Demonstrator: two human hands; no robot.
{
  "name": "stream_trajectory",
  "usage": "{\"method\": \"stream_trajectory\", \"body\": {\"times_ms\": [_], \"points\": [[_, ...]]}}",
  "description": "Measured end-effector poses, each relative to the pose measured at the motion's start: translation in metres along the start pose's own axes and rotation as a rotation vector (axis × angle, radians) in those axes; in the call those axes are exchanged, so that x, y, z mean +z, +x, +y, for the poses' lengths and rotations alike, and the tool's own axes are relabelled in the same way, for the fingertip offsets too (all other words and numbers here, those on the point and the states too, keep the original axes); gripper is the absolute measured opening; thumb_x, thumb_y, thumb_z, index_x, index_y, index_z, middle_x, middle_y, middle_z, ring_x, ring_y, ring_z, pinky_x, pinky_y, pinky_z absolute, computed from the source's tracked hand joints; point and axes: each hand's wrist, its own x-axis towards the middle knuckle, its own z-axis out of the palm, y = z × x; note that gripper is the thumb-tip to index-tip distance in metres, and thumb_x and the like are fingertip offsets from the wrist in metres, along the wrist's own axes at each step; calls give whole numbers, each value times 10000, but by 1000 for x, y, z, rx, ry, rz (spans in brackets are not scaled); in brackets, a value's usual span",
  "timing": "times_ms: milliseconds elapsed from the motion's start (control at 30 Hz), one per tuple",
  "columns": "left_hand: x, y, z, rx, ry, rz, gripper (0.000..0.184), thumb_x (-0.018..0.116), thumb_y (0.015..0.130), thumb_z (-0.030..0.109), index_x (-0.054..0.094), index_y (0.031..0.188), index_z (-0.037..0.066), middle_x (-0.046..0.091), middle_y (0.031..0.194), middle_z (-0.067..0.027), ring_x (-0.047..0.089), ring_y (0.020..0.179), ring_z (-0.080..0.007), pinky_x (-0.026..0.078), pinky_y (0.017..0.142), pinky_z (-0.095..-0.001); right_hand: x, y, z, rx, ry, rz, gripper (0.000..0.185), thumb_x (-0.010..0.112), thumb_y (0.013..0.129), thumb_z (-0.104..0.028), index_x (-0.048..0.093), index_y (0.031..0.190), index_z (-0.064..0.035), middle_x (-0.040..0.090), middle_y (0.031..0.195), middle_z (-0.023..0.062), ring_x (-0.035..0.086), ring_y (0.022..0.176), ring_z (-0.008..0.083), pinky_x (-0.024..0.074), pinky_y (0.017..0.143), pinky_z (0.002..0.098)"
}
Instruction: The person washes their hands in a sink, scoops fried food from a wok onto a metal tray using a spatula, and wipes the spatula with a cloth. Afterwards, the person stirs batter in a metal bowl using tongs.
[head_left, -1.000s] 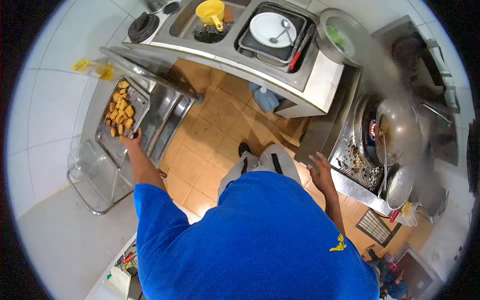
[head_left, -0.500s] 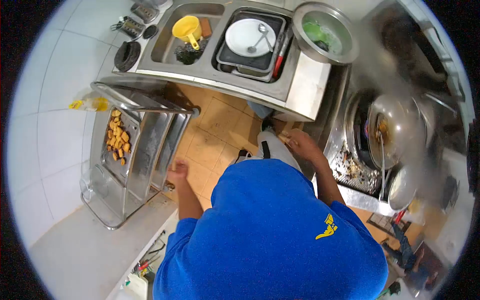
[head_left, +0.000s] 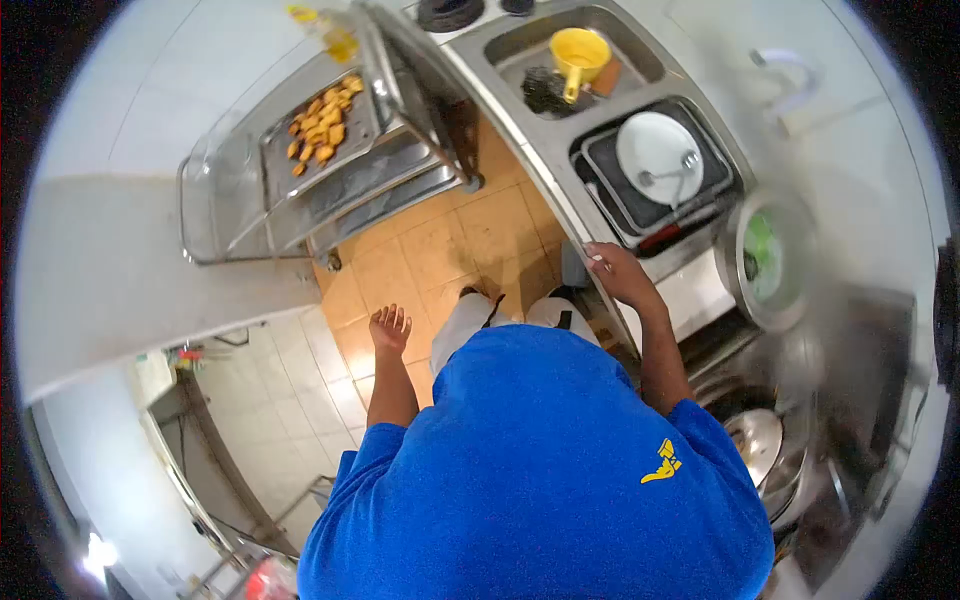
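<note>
My left hand (head_left: 390, 328) hangs over the tiled floor with its fingers spread and nothing in it. My right hand (head_left: 617, 272) is at the front edge of the sink counter (head_left: 692, 297), its fingers bent together; whether they hold anything is too small to tell. Beyond my left hand, browned food pieces (head_left: 322, 125) lie on a metal tray (head_left: 280, 170) on the rack. In the sink basin, near my right hand, a white plate (head_left: 650, 140) with spoons rests on a dark tray (head_left: 603, 160).
A yellow dipper (head_left: 578, 55) and a dark scrubber (head_left: 545, 92) are in the other basin. A metal bowl (head_left: 735, 250) holds something green at the counter's end. The stove area with a pan (head_left: 757, 440) lies at the lower right. A bottle (head_left: 335, 38) stands behind the rack.
The view has turned left. My left hand has let go of the food tray and come back beside my body. My right hand has moved from near the stove to the counter edge.
</note>
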Motion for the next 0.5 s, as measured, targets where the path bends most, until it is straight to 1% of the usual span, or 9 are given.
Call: {"method": "stream_trajectory", "body": {"times_ms": [100,133,167,233,267,367,433,467,500], "points": [[-50,-12,-24,-2,-58,127,339,483,752,324,449,1038,144,526,1048,-12,512,959,-197,422,792,-421,6,22,2,-29,-102,-117,321,483,816,-217,518,1074,-29,551,1005,182,517,951,319,400,839,381],[-66,-20,-33,-40,-76,176,321,464,764,323,450,1033,149,517,1063,4,507,955,-184,411,793,-417,9,29,8,4,-59,-192,338,475,818,-241,514,1078,-27,539,1039,187,506,978,319,392,855,384],[-80,-27,-42,-79,-93,221,304,445,776,322,450,1028,153,507,1078,20,501,951,-172,400,794,-412,9,40,1,85,-114,-304,354,484,813,-254,510,1077,-20,533,1054,192,502,984,323,392,856,381],[-102,-36,-58,-117,-99,332,363,420,792,328,412,1110,152,488,1110,15,492,972,-174,395,800,-414,21,57,0,91,4,-328,351,515,796,-255,527,1054,-17,548,1019,193,518,946,332,407,825,387],[-113,-43,-66,-143,-96,393,394,407,800,331,393,1151,151,479,1125,13,487,982,-175,393,803,-416,25,65,1,74,-7,-369,349,528,787,-253,534,1043,-17,552,1006,189,526,927,328,412,811,385],[-134,-63,-82,-145,-108,425,453,373,821,335,322,1232,151,461,1149,9,473,1006,-175,386,809,-410,39,82,-6,54,-25,-460,346,569,761,-253,553,1020,-24,565,974,175,548,879,308,429,775,375],[-141,-66,-84,-187,-128,446,434,364,828,322,333,1223,146,466,1142,13,477,1001,-183,381,812,-413,37,102,-21,49,-37,-459,351,594,743,-259,562,1015,-40,569,964,163,559,855,286,439,756,361],[-146,-66,-85,-209,-146,444,424,365,827,317,341,1213,145,466,1140,14,478,996,-185,380,813,-416,38,111,-28,35,-72,-455,323,621,724,-275,594,965,-62,579,952,132,565,837,252,449,740,341],[-150,-62,-83,-233,-158,440,414,366,826,312,350,1204,144,467,1138,15,480,992,-186,379,813,-419,41,119,-27,-38,-72,-440,307,623,721,-280,603,939,-64,581,950,124,564,837,249,449,738,339]]}}
